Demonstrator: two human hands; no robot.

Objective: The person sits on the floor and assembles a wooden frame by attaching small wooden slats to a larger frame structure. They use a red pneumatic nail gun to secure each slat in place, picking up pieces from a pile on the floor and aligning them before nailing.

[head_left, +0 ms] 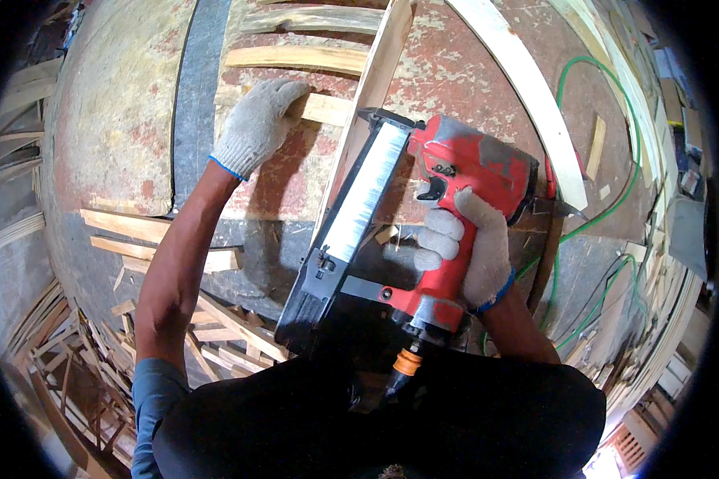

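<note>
Head view: red nail gun (455, 199) held over the worn table (120, 120), nose at a long wood strip (375, 88). Probably heavy and stiff; best taken by the handle. Right hand (467, 247) closed around that handle. Left hand (256, 124), fingers bent, pressing a short wood piece (327, 108) beside the strip.

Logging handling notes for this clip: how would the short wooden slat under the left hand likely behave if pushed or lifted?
The wooden slat looks thin and flat, so it is probably light and would slide rather than roll. Its rough, splintery surface and the left hand in a knit glove suggest decent grip. Being so thin, it may flex or snap under force.
</note>
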